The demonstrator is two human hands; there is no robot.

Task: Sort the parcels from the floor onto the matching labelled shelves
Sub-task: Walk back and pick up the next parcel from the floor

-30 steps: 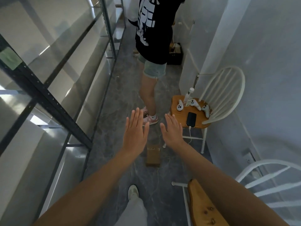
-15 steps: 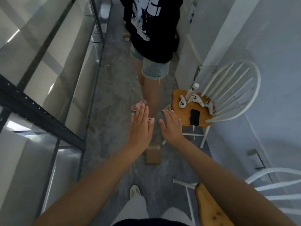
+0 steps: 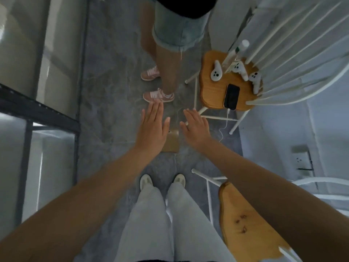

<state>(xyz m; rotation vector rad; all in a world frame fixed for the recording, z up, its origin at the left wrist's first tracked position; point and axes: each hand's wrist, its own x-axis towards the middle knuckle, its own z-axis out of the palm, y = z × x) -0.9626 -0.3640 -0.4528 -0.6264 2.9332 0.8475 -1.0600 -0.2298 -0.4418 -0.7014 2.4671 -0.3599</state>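
Hovering flat-fingered and empty over the parcel (image 3: pixel 171 142) on the floor (image 3: pixel 113 110), the left hand (image 3: pixel 154 127) and right hand (image 3: pixel 196 129) are preparing the pickup, likely needing to grip its sides.

Narrow storeroom aisle, indoors.
Lined along the left by dark metal shelving (image 3: pixel 39 112) with pale boards, grey veined floor (image 3: pixel 105 91) underfoot, white wall (image 3: pixel 330 125) on the right; cardboard parcel (image 3: pixel 172 142) lying on that floor, cabled phone (image 3: pixel 232 96) and white controllers (image 3: pixel 215 73) parked on a wooden chair seat (image 3: pixel 211 97).
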